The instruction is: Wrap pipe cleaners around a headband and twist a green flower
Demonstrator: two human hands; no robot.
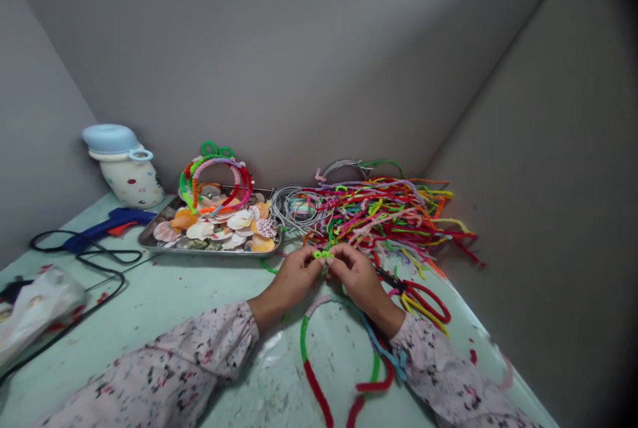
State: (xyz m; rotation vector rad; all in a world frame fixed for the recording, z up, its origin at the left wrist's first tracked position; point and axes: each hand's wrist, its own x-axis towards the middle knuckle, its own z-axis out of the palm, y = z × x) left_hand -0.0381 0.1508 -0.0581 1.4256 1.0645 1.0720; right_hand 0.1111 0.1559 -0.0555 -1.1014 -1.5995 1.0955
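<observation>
My left hand [294, 276] and my right hand [356, 275] meet at the middle of the table, fingers pinched together on a small green pipe cleaner piece [323, 254]. Under my wrists lies a headband [312, 375] wrapped in green, red, pink and blue pipe cleaners. Red-handled scissors [421, 296] lie just right of my right hand. A big heap of coloured pipe cleaners [389, 212] sits behind the hands.
A metal tray [149, 240] of seashells with wrapped headbands [219, 179] stands at the back left. Beside it are a blue glue gun [107, 225] with a black cord, a white spotted jar [129, 172] and a plastic bag [37, 308]. Grey walls enclose the table.
</observation>
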